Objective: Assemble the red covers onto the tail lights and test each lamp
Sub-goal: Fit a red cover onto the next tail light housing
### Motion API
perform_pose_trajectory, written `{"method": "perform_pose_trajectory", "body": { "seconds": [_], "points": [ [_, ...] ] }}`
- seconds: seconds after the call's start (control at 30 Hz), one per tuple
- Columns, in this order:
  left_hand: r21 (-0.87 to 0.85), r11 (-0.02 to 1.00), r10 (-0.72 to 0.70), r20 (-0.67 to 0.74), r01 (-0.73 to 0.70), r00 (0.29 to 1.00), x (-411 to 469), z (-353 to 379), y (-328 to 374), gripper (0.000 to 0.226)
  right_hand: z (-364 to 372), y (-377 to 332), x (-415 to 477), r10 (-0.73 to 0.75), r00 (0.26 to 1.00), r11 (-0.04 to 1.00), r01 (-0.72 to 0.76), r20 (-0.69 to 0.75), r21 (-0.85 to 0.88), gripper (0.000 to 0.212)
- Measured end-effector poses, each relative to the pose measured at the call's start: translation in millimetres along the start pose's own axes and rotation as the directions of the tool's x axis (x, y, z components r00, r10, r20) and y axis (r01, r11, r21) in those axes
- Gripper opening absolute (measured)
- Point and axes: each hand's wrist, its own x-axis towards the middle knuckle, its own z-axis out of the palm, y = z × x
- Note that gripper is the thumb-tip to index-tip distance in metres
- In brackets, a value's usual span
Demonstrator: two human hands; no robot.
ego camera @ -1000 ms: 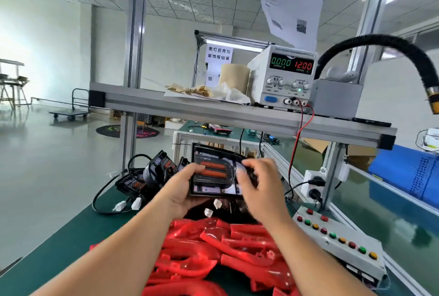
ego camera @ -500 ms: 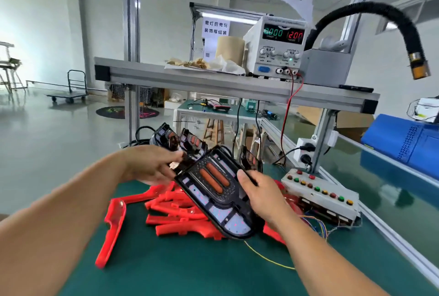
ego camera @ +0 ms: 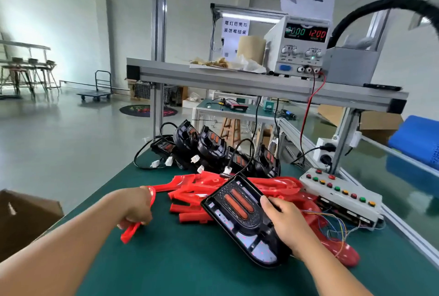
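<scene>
Head-camera view, looking down over a green worktop (ego camera: pixel 180 267). My left hand (ego camera: pixel 137 205) is curled round one red cover (ego camera: pixel 130 231), whose near end pokes out below the fist. It sits at the left edge of the pile of covers (ego camera: pixel 187 197). My right hand (ego camera: pixel 285 222) grips a black lamp (ego camera: pixel 237 210) by its right edge, thumb on top and fingers hidden beneath. It holds the lamp tilted and face up, over the pile between the two hands. Two orange strips show on the lamp's face. Cover and lamp are apart and not yet mated.

Beyond the hands stands a row of spare lamps (ego camera: pixel 211 146) with white plugs on black leads. Just right of my right hand lies a switch box (ego camera: pixel 342 196) with coloured buttons and loose wires. Above and beyond it, on a shelf, a power supply (ego camera: pixel 301 46) shows lit figures.

The step in hand, as I judge it, is bringing the cover to the lamp. To do it well I would first draw the cover clear of the pile, since its neighbours may snag and come along. Then I would turn it until its outline matches the lamp's rim and seat one end. I would press round the edge evenly — not at one corner, which might crack a clip. The right hand should hold the lamp steady, leaving its lead free for the test.
</scene>
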Motion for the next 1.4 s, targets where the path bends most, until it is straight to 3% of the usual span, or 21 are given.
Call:
{"method": "perform_pose_trajectory", "body": {
  "seconds": [0.13, 0.23, 0.33, 0.43, 0.53, 0.67, 0.77, 0.87, 0.93, 1.0, 1.1, 1.17, 1.27, 1.4],
  "points": [
    [0.178, 0.969, 0.190, -0.109, -0.169, 0.976, -7.9, -40.6, 9.4, 0.027, -6.2, 2.5, 0.8, 0.003, 1.000, 0.997, -0.002, -0.018, 0.077, 0.028],
    [-0.028, 0.915, 0.395, -0.139, -0.402, 0.908, -3.5, -54.8, 32.8, 0.025, -9.6, 0.8, 3.8, -0.033, 0.997, 0.995, 0.039, -0.074, 0.086, 0.036],
    [-0.207, 0.839, 0.446, -0.265, -0.502, 0.855, 10.2, -46.2, 53.4, 0.022, -11.7, -0.5, 6.5, -0.030, 0.997, 0.995, 0.037, -0.073, 0.096, 0.038],
    [-0.332, 0.751, 0.371, -0.503, -0.571, 0.781, 24.2, -43.4, 60.1, 0.026, -12.3, 0.5, 8.0, -0.026, 0.998, 0.994, 0.032, -0.059, 0.108, 0.033],
    [-0.653, 0.502, 0.369, -0.432, -0.567, 0.823, 28.8, -31.9, 67.7, 0.018, -13.6, 2.0, 6.0, -0.021, 0.998, 0.993, 0.028, -0.065, 0.113, 0.034],
    [-0.749, 0.440, 0.424, -0.313, -0.495, 0.850, 38.4, 5.8, 75.8, 0.019, -13.2, 3.8, 5.9, 0.002, 0.998, 0.993, 0.006, -0.068, 0.115, 0.052],
    [-0.760, 0.373, 0.337, -0.423, -0.532, 0.841, 47.5, 24.1, 68.9, 0.023, -16.3, 2.8, 3.9, -0.001, 0.996, 0.997, 0.009, -0.093, 0.083, 0.066],
    [-0.770, 0.252, 0.123, -0.575, -0.586, 0.809, 57.0, 27.5, 55.0, 0.024, -23.5, 2.3, 1.0, 0.034, 0.987, 0.997, -0.022, -0.160, 0.074, 0.068],
    [-0.722, 0.304, 0.101, -0.624, -0.621, 0.775, 58.5, 27.3, 46.5, 0.018, -26.6, 5.8, 2.3, 0.070, 0.975, 0.994, -0.050, -0.211, 0.101, 0.060],
    [-0.624, 0.450, 0.217, -0.618, -0.639, 0.756, 56.9, 27.7, 44.6, 0.005, -27.4, 5.7, 3.6, 0.108, 0.966, 0.980, -0.065, -0.233, 0.187, 0.052],
    [-0.533, 0.543, 0.340, -0.567, -0.649, 0.750, 55.2, 28.5, 52.1, 0.009, -26.4, 2.5, 5.2, 0.115, 0.964, 0.960, -0.046, -0.239, 0.275, 0.039],
    [-0.509, 0.550, 0.263, -0.647, -0.662, 0.716, 55.5, 25.5, 54.7, 0.007, -25.8, 2.8, 6.7, 0.120, 0.952, 0.948, -0.025, -0.283, 0.317, 0.037],
    [-0.575, 0.471, 0.119, -0.710, -0.669, 0.694, 55.3, 23.9, 48.2, 0.006, -26.3, 2.5, 8.0, 0.132, 0.922, 0.927, 0.015, -0.364, 0.375, 0.040],
    [-0.576, 0.485, 0.210, -0.654, -0.658, 0.727, 57.1, 34.7, 44.4, 0.009, -31.7, 2.8, 5.0, 0.152, 0.954, 0.885, -0.016, -0.258, 0.466, 0.038]
  ]
}}
